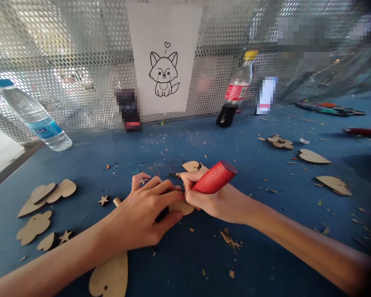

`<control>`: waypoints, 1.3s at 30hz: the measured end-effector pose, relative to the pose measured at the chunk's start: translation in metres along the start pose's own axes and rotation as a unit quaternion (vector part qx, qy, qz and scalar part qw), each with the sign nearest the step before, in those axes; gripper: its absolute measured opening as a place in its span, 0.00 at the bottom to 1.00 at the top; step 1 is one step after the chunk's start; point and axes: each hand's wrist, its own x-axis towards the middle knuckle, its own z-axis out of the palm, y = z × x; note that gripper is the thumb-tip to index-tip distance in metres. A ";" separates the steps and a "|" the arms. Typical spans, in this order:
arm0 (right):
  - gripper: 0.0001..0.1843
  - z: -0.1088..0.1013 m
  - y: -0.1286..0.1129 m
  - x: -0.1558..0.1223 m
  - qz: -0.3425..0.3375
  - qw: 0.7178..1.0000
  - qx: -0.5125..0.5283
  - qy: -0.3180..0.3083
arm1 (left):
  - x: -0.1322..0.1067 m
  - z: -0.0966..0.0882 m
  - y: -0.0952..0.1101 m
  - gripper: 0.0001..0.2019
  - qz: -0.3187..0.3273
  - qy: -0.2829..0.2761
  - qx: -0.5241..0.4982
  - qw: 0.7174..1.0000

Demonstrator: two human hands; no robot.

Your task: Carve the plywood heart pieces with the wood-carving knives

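My right hand (208, 200) is closed round the red wooden handle (214, 177) of a tool whose tip is hidden between my hands. My left hand (148, 210) lies over a small pale wooden piece (183, 208) on the blue table (179, 255), its fingers curled and pressing it down. A wooden bird-shaped cutout (194, 166) lies just beyond my fingers. A heart-shaped wooden cutout (109, 278) sits under my left forearm.
Wooden cutouts lie at the left (46, 193) and right (334, 183), with shavings scattered about. A water bottle (34, 115), a dark soda bottle (236, 93) and a fox drawing (163, 74) stand against the perforated metal screen at the back.
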 end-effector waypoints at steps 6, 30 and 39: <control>0.12 -0.001 0.000 0.001 -0.006 1.000 0.017 -0.006 | 0.000 0.000 0.001 0.09 -0.014 0.009 -0.008 1.000; 0.15 -0.004 -0.008 0.002 0.020 0.999 0.030 -0.038 | -0.002 0.003 0.002 0.08 -0.009 -0.005 0.013 1.000; 0.12 -0.004 -0.002 -0.004 0.036 0.997 0.055 -0.027 | -0.003 0.004 -0.004 0.18 -0.041 0.038 -0.036 0.998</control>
